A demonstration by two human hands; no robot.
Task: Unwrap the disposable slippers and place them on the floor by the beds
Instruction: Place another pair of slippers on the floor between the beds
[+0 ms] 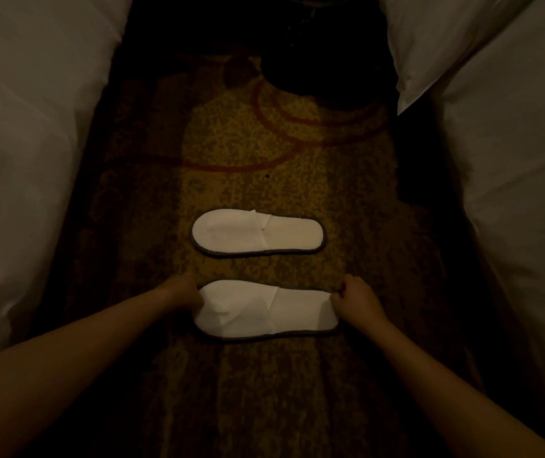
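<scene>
Two white disposable slippers with dark edging lie flat on the patterned carpet between two beds, both turned sideways with toes to the left. The far slipper [257, 233] lies alone, untouched. The near slipper [266, 310] is held at both ends: my left hand [183, 292] grips its toe end and my right hand [358, 297] pinches its heel end. No wrapper is visible.
A bed with white linen [23, 160] fills the left side and another white bed [509, 166] the right. The brown and yellow carpet [231, 143] runs between them. A dark round object [314, 71] stands at the far end of the aisle.
</scene>
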